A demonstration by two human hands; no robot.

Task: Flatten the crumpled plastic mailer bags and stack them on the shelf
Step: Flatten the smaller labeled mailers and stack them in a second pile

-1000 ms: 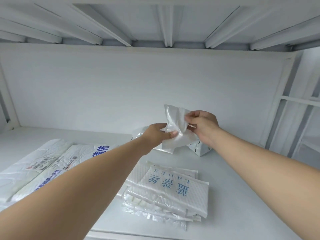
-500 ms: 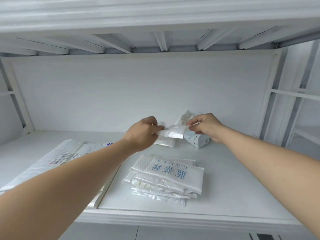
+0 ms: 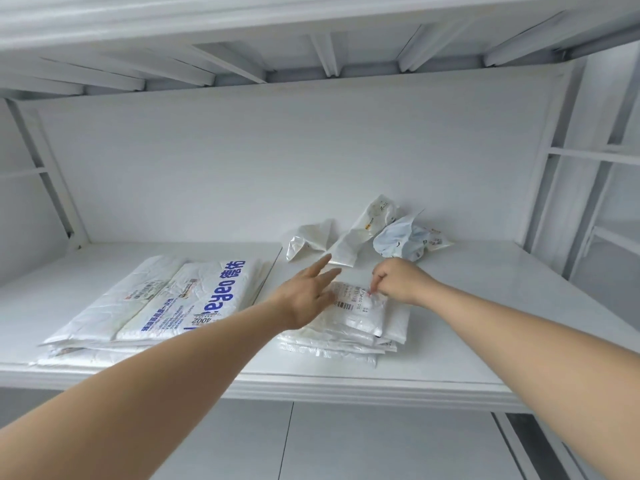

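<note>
**Head view: both your hands at the small stack**

Your left hand [image 3: 308, 292] reaches forward with its fingers straight and slightly spread, palm down. It lies over the left edge of the top mailer [image 3: 362, 315]. I cannot tell whether the palm presses on the mailer or only hovers above it.

Your right hand [image 3: 398, 284] has its fingers curled, and their tips pinch the top mailer at its far edge, just beside the printed label [image 3: 346, 300].

That mailer lies flat on the small stack [image 3: 343, 346] of flattened bags, near the front middle of the shelf [image 3: 460, 344].

To the left, apart from the small stack, a larger stack [image 3: 156, 306] of flattened bags with blue lettering also rests on the shelf.

Three crumpled bags [image 3: 367, 232] sit at the back by the wall, beyond your hands, close together and not yet flattened.
</note>
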